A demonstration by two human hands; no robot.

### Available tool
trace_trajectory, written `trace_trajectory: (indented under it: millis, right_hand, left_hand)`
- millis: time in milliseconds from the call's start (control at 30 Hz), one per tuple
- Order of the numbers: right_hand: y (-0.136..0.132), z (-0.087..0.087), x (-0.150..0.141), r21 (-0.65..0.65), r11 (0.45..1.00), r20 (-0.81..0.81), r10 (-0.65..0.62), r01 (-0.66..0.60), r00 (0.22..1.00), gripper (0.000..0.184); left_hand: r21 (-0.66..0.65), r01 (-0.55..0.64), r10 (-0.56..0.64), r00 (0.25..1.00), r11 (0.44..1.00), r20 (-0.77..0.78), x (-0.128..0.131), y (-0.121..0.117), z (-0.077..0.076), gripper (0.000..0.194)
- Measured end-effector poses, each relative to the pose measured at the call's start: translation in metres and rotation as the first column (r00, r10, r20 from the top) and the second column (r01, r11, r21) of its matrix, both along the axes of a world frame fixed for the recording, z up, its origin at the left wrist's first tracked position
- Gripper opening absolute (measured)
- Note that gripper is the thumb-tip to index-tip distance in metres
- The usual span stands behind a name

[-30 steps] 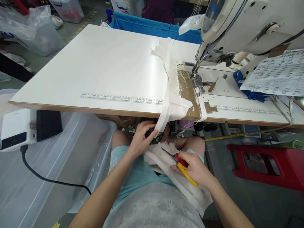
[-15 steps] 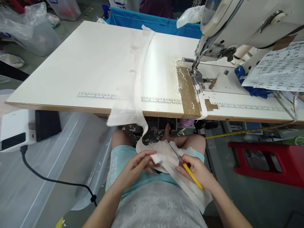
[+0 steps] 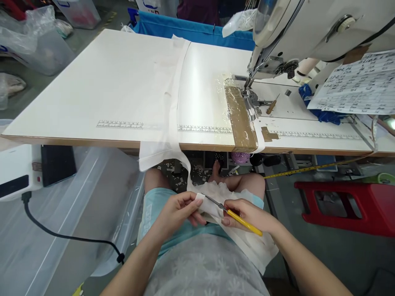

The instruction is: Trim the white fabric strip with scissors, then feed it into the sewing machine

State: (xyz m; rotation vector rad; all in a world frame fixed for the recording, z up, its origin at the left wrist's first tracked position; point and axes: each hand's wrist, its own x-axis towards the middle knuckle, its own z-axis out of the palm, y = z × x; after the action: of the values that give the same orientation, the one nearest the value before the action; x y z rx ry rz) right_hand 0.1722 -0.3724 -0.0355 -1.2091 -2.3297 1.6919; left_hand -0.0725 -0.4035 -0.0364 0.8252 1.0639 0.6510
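Over my lap, my left hand [image 3: 185, 209] pinches the end of a white fabric strip between thumb and fingers. My right hand [image 3: 243, 213] is closed round a pair of scissors [image 3: 245, 222] with yellow handles. Their blades point left and reach the fabric beside my left fingertips. White fabric [image 3: 251, 244] lies bunched across my thighs and hangs toward the right. From my left hand a long white band [image 3: 174, 105] runs up over the table edge and across the tabletop, with sheer fabric along it.
A sewing machine [image 3: 277, 61] stands on the white table [image 3: 129, 82], with a wooden-handled awl [image 3: 272, 106] near its needle. Brown tape [image 3: 239, 119] covers part of the table. A red stool [image 3: 342, 205] is at right, a clear plastic bin [image 3: 89, 197] at left. A blue cloth bin [image 3: 185, 28] stands behind.
The scissors have swung flatter, and their tips have come left to the fabric at my left fingers. My left hand has shifted slightly up. The whole view has shifted a little.
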Motion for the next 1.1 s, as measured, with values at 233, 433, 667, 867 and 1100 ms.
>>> trace_trajectory:
  millis: [233,433,667,867,1100]
  right_hand:
    - [0.013,0.003,-0.007,0.024,0.994,0.074,0.104,-0.107,0.992,0.053]
    - [0.011,0.009,-0.012,0.235,0.965,0.216,0.069,-0.120,0.974,0.054]
    - [0.003,0.006,-0.012,0.334,0.940,0.254,-0.014,-0.074,0.967,0.058]
    - [0.003,0.001,-0.010,0.375,0.923,0.267,-0.016,-0.088,0.964,0.057]
    - [0.006,0.004,-0.018,0.446,0.882,0.366,-0.022,-0.155,0.930,0.048]
  left_hand:
    - [-0.109,-0.048,0.057,0.995,0.993,0.085,-0.007,0.003,-0.007,0.039]
    - [-0.114,-0.038,0.048,0.996,0.993,0.080,-0.009,0.004,-0.008,0.040]
    - [-0.114,-0.014,0.024,0.995,0.993,0.093,-0.010,0.006,-0.008,0.039]
    - [-0.121,-0.023,0.034,0.995,0.992,0.094,-0.011,0.005,-0.012,0.039]
    - [-0.117,-0.007,0.018,0.995,0.993,0.099,-0.009,0.004,-0.011,0.039]
